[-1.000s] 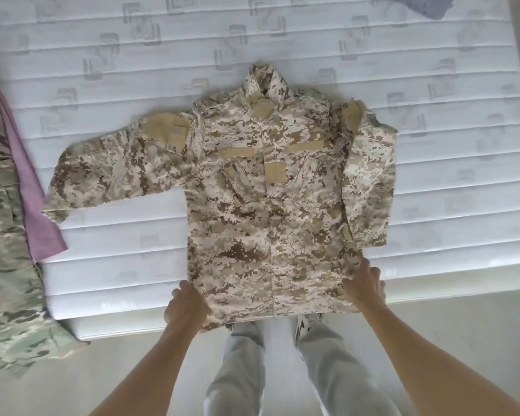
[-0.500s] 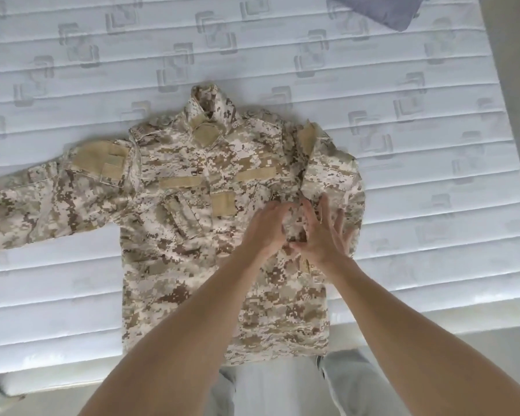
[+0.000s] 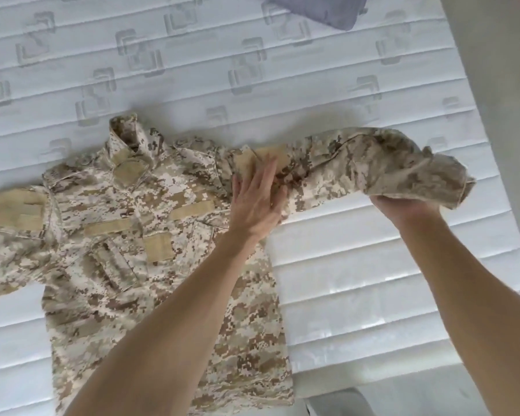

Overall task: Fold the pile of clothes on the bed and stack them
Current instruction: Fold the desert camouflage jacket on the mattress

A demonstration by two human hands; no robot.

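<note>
On the bed (image 3: 357, 265), the camouflage jacket (image 3: 162, 250) lies face-up; the left hand (image 3: 257, 202) presses flat at its shoulder while the right hand (image 3: 403, 202) grips the stretched-out sleeve (image 3: 373, 163). Pulling harder could drag the body askew if that flat palm slips.

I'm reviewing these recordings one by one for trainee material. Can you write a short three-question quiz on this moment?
1. True or false: the left hand lies flat at the shoulder of the camouflage jacket.
2. What does the right hand hold? A) the collar B) the sleeve end C) the grey cloth
3. Fill in: the jacket lies front-up on the white ____.

Key: 1 true; 2 B; 3 mattress.
</note>
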